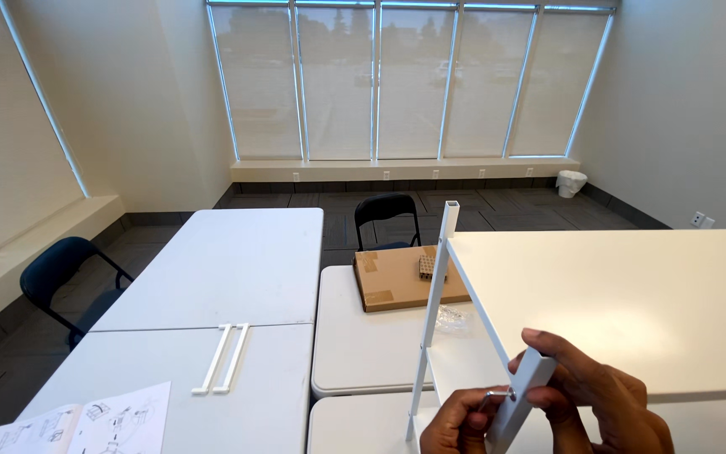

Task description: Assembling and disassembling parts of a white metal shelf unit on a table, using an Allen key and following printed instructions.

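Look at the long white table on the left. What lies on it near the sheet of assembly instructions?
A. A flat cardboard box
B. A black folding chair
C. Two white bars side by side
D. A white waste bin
C: two white bars lie side by side on the long white table, just right of the instruction sheet; the cardboard box rests on a different table.

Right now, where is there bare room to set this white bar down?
The long grey table is bare beyond the two white bars, and the white panel is open on top. It is crowded by the cardboard box, the instruction sheets and both hands.
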